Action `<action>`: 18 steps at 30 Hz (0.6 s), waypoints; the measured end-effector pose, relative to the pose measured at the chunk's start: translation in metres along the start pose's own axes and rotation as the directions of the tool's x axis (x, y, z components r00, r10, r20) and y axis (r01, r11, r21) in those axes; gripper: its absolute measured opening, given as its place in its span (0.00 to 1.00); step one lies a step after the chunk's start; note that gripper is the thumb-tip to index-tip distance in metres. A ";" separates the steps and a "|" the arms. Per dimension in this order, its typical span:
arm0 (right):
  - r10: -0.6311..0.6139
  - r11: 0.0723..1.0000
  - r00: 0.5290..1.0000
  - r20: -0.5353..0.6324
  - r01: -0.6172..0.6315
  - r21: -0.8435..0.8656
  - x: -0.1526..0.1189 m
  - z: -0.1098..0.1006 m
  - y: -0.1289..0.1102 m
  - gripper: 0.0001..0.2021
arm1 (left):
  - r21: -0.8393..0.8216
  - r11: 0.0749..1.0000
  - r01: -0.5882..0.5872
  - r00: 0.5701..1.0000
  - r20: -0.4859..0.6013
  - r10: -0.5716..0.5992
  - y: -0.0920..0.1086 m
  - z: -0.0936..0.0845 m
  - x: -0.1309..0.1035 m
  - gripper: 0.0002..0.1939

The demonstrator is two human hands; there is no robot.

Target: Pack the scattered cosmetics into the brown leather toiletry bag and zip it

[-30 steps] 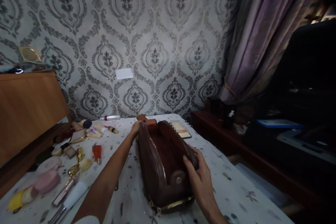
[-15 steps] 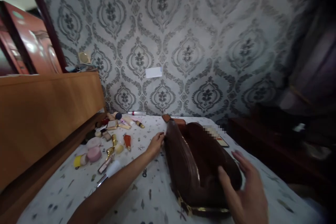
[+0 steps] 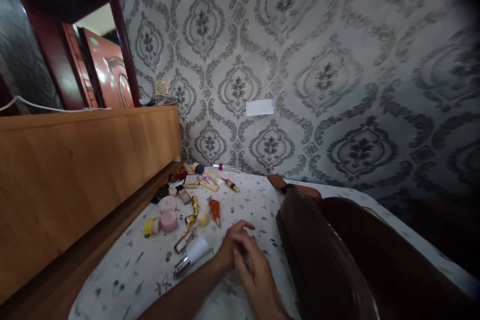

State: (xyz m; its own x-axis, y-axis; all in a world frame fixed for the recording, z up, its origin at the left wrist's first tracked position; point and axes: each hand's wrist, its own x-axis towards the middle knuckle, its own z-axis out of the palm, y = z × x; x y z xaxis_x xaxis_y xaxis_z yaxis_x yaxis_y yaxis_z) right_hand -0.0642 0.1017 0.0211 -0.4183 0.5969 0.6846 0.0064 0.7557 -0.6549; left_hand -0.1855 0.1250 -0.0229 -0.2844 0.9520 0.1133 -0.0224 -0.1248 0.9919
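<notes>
Patterned cloth (image 3: 129, 275) bears one bag (image 3: 318, 255), two pink containers (image 3: 168, 221) (two hands (image 3: 257, 272) overlap).

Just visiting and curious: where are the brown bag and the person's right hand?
Brown bag (image 3: 322, 255), head view: its outer side.
Right hand (image 3: 257, 274), head view: back of the hand.
</notes>
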 end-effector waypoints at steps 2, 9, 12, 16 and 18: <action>0.185 0.976 0.981 -0.051 -0.178 0.124 0.015 0.017 0.012 0.13 | -0.077 0.997 0.003 0.999 -0.038 -0.006 -0.002 -0.003 0.003 0.15; 0.503 0.843 0.857 -0.112 -0.458 0.283 0.033 0.033 0.062 0.17 | -0.302 0.951 0.063 0.984 -0.139 -0.109 0.000 -0.011 0.008 0.20; 0.545 0.816 0.834 -0.088 -0.504 0.282 0.026 0.033 0.072 0.19 | -0.256 0.963 0.087 0.983 -0.134 -0.125 -0.002 -0.011 0.007 0.22; 0.539 0.825 0.840 -0.062 -0.512 0.238 0.023 0.035 0.070 0.21 | -0.162 0.984 0.074 0.984 -0.150 -0.099 -0.007 -0.009 0.004 0.19; 0.534 0.831 0.844 -0.056 -0.512 0.219 0.023 0.036 0.068 0.21 | -0.116 0.991 0.062 0.981 -0.175 -0.082 -0.010 -0.008 0.002 0.18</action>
State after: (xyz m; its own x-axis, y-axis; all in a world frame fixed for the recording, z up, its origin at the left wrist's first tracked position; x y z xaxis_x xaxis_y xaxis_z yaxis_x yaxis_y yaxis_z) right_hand -0.1060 0.1575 -0.0192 -0.2991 0.9221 0.2454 0.0207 0.2634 -0.9645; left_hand -0.1932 0.1258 -0.0329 -0.4450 0.8953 0.0198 -0.1507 -0.0967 0.9838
